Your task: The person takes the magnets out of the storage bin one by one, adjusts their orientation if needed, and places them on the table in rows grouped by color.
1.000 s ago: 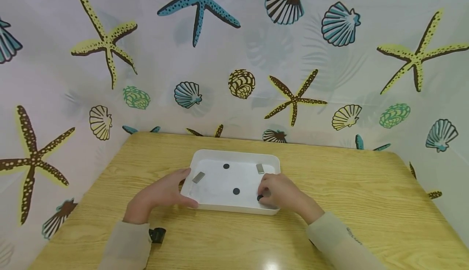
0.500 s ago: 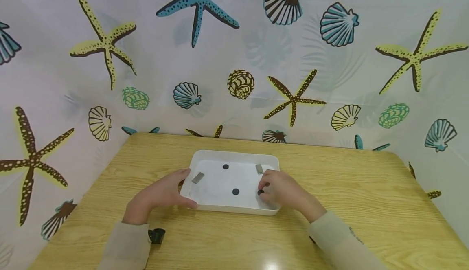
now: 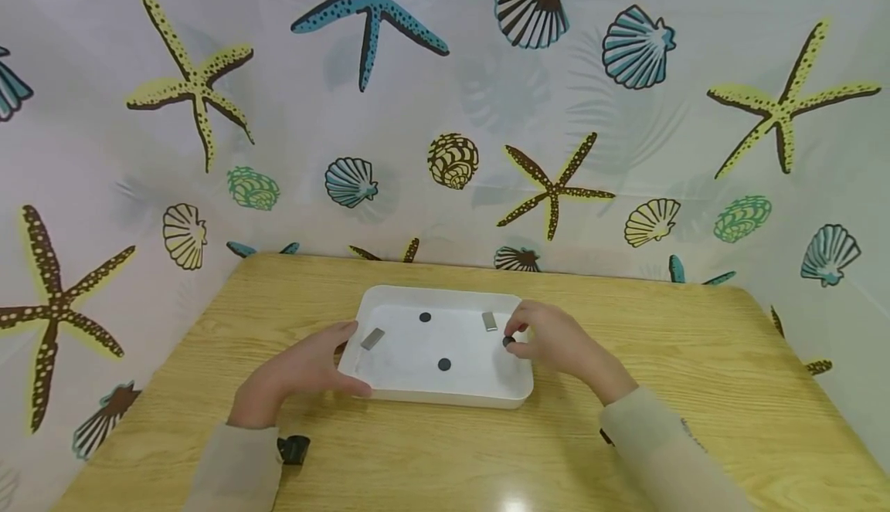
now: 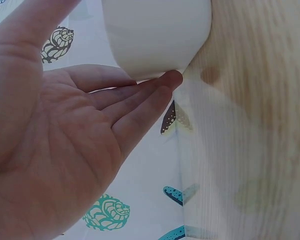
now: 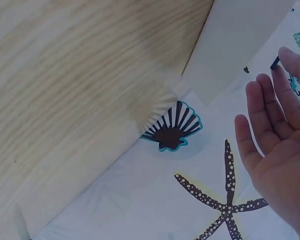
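A shallow white tray (image 3: 431, 397) lies on the table. My left hand (image 3: 310, 359) holds its left end, thumb on the near wall and fingers against the left wall; the left wrist view shows the fingertips touching the white wall (image 4: 160, 35). Above the tray's right side my right hand (image 3: 554, 340) pinches a small black disc (image 3: 508, 341) between thumb and index finger. The disc (image 5: 275, 63) appears edge-on in the right wrist view, the other fingers extended. Two more black discs, one far (image 3: 425, 317) and one near (image 3: 444, 364), lie inside the tray.
Two small silver blocks lie in the tray, a left block (image 3: 372, 338) and a right block (image 3: 490, 321). The wooden table (image 3: 389, 458) ends at a pale curtain (image 3: 431, 249) printed with starfish and shells. A black strap piece (image 3: 293, 449) sits at the left sleeve.
My right hand, with the black disc, has risen from the tray's near right corner and moved away and right. My left hand stays at the tray's left end.
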Demonstrator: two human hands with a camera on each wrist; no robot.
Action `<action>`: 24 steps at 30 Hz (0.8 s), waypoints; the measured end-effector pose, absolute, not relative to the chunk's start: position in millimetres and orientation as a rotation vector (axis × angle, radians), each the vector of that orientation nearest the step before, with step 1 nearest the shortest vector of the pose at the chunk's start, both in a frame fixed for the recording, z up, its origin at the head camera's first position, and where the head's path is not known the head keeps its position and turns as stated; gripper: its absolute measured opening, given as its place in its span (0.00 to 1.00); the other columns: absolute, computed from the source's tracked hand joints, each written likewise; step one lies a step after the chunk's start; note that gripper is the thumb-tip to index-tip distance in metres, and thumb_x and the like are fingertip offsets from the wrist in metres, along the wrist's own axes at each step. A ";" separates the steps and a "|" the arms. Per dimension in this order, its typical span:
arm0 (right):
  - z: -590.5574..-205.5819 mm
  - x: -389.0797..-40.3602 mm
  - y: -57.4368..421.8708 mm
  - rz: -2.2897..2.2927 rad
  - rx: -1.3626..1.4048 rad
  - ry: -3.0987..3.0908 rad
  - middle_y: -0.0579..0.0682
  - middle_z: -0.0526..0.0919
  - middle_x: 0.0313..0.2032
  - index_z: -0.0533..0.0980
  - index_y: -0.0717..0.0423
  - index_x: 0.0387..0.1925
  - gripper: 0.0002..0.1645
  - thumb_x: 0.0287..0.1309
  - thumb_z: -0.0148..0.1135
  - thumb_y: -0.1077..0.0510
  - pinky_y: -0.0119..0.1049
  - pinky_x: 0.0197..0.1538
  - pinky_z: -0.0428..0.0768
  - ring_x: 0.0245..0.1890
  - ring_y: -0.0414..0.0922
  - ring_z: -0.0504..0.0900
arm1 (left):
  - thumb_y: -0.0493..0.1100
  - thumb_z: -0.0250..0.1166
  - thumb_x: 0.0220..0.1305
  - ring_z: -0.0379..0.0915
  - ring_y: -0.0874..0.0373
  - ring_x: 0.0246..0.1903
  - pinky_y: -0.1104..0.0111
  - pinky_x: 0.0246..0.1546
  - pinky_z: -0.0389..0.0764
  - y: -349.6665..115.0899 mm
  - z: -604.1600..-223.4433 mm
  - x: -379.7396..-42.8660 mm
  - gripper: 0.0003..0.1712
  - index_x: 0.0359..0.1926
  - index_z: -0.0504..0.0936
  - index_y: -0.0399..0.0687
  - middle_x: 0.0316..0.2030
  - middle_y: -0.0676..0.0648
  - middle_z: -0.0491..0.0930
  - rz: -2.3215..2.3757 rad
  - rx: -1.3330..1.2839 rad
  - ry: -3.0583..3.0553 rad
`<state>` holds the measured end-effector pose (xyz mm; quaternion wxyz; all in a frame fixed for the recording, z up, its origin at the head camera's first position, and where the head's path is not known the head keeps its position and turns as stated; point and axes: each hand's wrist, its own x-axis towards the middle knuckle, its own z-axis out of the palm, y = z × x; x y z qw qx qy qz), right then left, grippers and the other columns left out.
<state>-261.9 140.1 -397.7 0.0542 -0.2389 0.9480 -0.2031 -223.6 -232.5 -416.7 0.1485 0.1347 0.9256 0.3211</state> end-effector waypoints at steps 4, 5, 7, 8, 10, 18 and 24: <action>-391.3 -262.6 148.3 -0.653 -0.741 2.895 0.50 0.85 0.45 0.85 0.54 0.41 0.07 0.62 0.72 0.57 0.47 0.56 0.83 0.50 0.51 0.83 | 0.61 0.83 0.47 0.52 0.31 0.77 0.40 0.75 0.61 -231.3 -416.9 -223.9 0.72 0.78 0.52 0.28 0.78 0.28 0.54 0.924 0.388 2.656; -390.5 -263.1 150.6 -0.657 -0.751 2.903 0.50 0.85 0.45 0.85 0.54 0.41 0.07 0.62 0.72 0.57 0.47 0.56 0.83 0.50 0.52 0.84 | 0.61 0.83 0.47 0.52 0.31 0.77 0.40 0.75 0.61 -231.0 -416.6 -223.6 0.72 0.78 0.52 0.27 0.78 0.28 0.54 0.925 0.386 2.654; -388.6 -264.4 154.9 -0.666 -0.754 2.913 0.50 0.85 0.45 0.85 0.54 0.42 0.08 0.63 0.72 0.57 0.47 0.57 0.83 0.50 0.52 0.84 | 0.61 0.83 0.47 0.52 0.31 0.77 0.40 0.74 0.61 -230.5 -416.4 -223.6 0.72 0.78 0.52 0.28 0.78 0.28 0.54 0.930 0.385 2.652; -387.8 -265.2 156.9 -0.667 -0.752 2.917 0.49 0.85 0.45 0.85 0.54 0.42 0.08 0.63 0.72 0.57 0.47 0.57 0.83 0.51 0.52 0.83 | 0.61 0.83 0.47 0.52 0.31 0.77 0.40 0.74 0.61 -230.3 -416.2 -223.5 0.72 0.78 0.52 0.28 0.78 0.28 0.54 0.930 0.383 2.651; -385.8 -266.9 160.9 -0.671 -0.743 2.927 0.49 0.85 0.45 0.85 0.54 0.42 0.08 0.63 0.71 0.57 0.48 0.57 0.82 0.51 0.52 0.83 | 0.61 0.83 0.47 0.52 0.31 0.77 0.40 0.74 0.61 -230.0 -416.4 -223.8 0.72 0.78 0.52 0.28 0.78 0.28 0.54 0.932 0.388 2.650; -379.4 -277.7 176.0 -0.692 -0.724 2.962 0.52 0.85 0.47 0.85 0.56 0.44 0.09 0.64 0.70 0.57 0.50 0.56 0.82 0.52 0.54 0.83 | 0.61 0.83 0.47 0.52 0.31 0.77 0.40 0.74 0.61 -230.5 -416.8 -224.6 0.72 0.79 0.51 0.29 0.79 0.29 0.54 0.938 0.381 2.648; -377.6 -284.7 186.2 -0.701 -0.689 2.991 0.53 0.85 0.47 0.85 0.57 0.45 0.10 0.64 0.70 0.56 0.50 0.56 0.82 0.52 0.55 0.83 | 0.60 0.83 0.47 0.51 0.30 0.77 0.39 0.74 0.61 -230.7 -415.4 -224.0 0.72 0.79 0.51 0.29 0.78 0.28 0.54 0.947 0.395 2.643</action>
